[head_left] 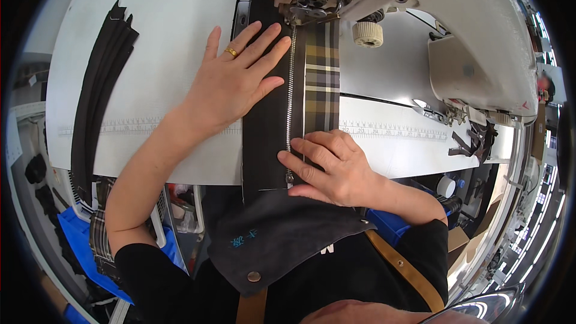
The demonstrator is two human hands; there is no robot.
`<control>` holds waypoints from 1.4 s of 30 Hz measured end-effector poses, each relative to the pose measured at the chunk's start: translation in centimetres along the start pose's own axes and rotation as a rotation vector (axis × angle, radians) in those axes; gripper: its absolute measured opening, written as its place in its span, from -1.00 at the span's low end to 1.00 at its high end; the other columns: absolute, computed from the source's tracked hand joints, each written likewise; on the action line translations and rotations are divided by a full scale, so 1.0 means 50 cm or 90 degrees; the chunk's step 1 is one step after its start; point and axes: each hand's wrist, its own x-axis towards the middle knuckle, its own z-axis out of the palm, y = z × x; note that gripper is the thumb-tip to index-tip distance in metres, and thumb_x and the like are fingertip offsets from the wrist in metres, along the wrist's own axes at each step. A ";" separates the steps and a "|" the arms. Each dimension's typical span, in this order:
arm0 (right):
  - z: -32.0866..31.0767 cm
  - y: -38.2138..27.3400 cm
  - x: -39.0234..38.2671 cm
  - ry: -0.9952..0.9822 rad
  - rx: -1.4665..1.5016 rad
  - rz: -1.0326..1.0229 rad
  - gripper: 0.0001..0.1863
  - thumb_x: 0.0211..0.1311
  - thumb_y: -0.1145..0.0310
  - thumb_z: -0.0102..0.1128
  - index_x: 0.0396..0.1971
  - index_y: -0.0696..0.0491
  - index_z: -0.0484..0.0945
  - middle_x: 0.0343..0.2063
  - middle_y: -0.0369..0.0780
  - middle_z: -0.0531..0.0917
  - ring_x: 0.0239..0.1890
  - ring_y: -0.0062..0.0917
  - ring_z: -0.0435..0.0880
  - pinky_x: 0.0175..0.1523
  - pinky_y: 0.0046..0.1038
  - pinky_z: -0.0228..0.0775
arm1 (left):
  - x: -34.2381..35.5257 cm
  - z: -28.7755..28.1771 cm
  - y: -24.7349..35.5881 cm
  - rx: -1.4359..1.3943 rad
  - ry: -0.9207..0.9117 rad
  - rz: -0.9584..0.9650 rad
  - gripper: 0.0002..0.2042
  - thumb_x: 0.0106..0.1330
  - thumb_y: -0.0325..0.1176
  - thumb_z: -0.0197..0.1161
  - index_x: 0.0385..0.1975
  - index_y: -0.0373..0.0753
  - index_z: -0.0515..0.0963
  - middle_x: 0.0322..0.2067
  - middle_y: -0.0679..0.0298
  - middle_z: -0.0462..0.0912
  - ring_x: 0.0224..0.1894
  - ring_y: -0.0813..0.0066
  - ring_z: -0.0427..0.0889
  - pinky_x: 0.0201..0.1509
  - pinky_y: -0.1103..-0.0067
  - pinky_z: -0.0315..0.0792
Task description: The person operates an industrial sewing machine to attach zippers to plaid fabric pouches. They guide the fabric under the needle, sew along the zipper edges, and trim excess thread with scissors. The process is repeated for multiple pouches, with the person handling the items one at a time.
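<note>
A long black fabric strip (264, 114) lies under the sewing machine head (309, 9). A silver metal zipper (291, 84) runs lengthwise along it, its slider (290, 177) at the near end. Brown-and-black plaid fabric (322, 78) shows along the right side. My left hand (237, 75), a gold ring on one finger, rests flat and spread on the black fabric, fingertips close to the zipper and just short of the presser foot (294, 21). My right hand (330, 168) lies over the zipper's near end, index finger and thumb apart on either side of the slider.
Several black strips (102, 78) lie at the table's left. A printed ruler scale (396, 132) crosses the white tabletop. Dark scraps (474, 141) sit by the right edge. Blue bins (387, 225) stand below the table. The machine arm (474, 36) overhangs the right side.
</note>
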 end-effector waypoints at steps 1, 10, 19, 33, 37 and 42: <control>0.001 -0.002 -0.001 0.004 0.001 -0.002 -0.51 -0.08 0.15 0.31 -0.12 0.09 0.55 -0.19 -0.23 0.50 -0.15 -0.41 0.45 -0.13 -0.42 0.29 | 0.000 0.000 0.003 0.001 0.003 0.006 -0.51 0.22 -0.18 0.17 0.17 -0.11 0.35 0.24 0.35 0.29 0.20 0.33 0.31 0.26 0.05 0.04; -0.002 0.050 0.029 0.017 -0.029 -0.006 -0.50 -0.18 0.26 0.37 -0.11 0.02 0.58 -0.16 -0.25 0.51 -0.12 -0.38 0.47 -0.15 -0.40 0.34 | 0.008 0.001 0.005 -0.083 0.039 0.035 -0.50 0.12 -0.37 0.27 0.09 -0.36 0.37 0.15 0.11 0.34 0.15 0.20 0.36 0.16 0.43 0.33; -0.016 0.099 0.063 0.018 -0.063 -0.008 -0.55 -0.13 0.28 0.33 -0.12 0.01 0.58 -0.13 -0.22 0.51 -0.06 -0.33 0.44 -0.07 -0.34 0.35 | 0.015 0.001 0.008 -0.128 0.076 0.020 -0.55 0.11 -0.43 0.27 0.03 -0.37 0.43 0.06 0.14 0.46 0.04 0.26 0.44 0.04 0.47 0.43; -0.019 0.193 0.111 0.046 -0.011 -0.001 -0.64 0.03 0.34 0.27 -0.11 0.05 0.57 -0.13 -0.20 0.52 -0.10 -0.30 0.49 -0.05 -0.36 0.39 | 0.025 0.007 -0.004 -0.176 0.104 0.052 -0.62 0.13 -0.48 0.23 -0.02 -0.41 0.46 0.05 0.16 0.45 0.01 0.25 0.44 0.04 0.46 0.41; -0.016 0.202 0.116 0.094 -0.036 -0.007 -0.63 -0.01 0.37 0.26 -0.11 0.03 0.57 -0.17 -0.24 0.57 -0.17 -0.35 0.51 -0.09 -0.39 0.38 | 0.029 -0.005 0.012 -0.199 0.096 -0.016 -0.66 0.14 -0.49 0.22 -0.05 -0.35 0.51 -0.02 0.18 0.51 -0.05 0.24 0.47 0.03 0.44 0.39; -0.004 0.173 0.101 0.113 -0.159 -0.048 -0.62 -0.07 0.45 0.16 -0.14 0.06 0.56 -0.21 -0.25 0.58 -0.23 -0.42 0.52 -0.15 -0.43 0.37 | 0.023 -0.008 -0.019 -0.219 0.066 0.018 -0.73 0.16 -0.46 0.21 -0.12 -0.25 0.57 -0.08 0.25 0.54 -0.08 0.26 0.48 -0.01 0.47 0.40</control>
